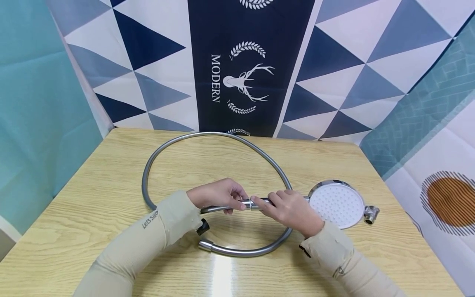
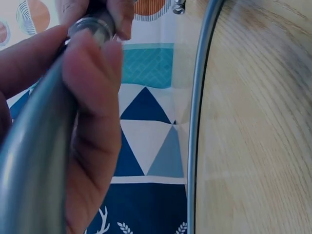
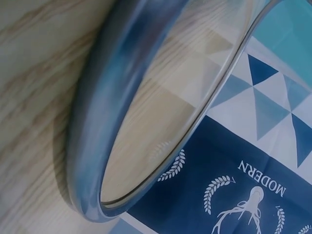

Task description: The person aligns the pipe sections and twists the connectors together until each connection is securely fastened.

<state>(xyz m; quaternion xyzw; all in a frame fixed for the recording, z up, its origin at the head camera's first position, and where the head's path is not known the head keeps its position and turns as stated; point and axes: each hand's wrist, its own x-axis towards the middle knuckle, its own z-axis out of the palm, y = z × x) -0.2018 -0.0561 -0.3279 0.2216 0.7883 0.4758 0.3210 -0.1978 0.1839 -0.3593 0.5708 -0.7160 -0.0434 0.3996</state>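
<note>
A grey flexible shower hose (image 1: pixel 214 133) loops over the table, one end raised between the hands. My left hand (image 1: pixel 221 195) pinches that end near its chrome connector, thumb and fingers on either side. Facing it, my right hand (image 1: pixel 291 209) grips the handle of the shower head (image 1: pixel 337 205), index finger reaching to the joint. Connector and handle meet in line there; I cannot tell how far they are screwed together. In the left wrist view the hose (image 2: pixel 34 161) runs past the left hand (image 2: pixel 96 131). The shower head's shiny chrome rim (image 3: pixel 100 131) fills much of the right wrist view.
Beyond the shower head's right side lies a small chrome fitting (image 1: pixel 371 214). The hose's other end (image 1: pixel 205 245) rests on the wooden table (image 1: pixel 111 173) nearer me. A patterned cloth (image 1: pixel 248 62) hangs behind the table's far edge.
</note>
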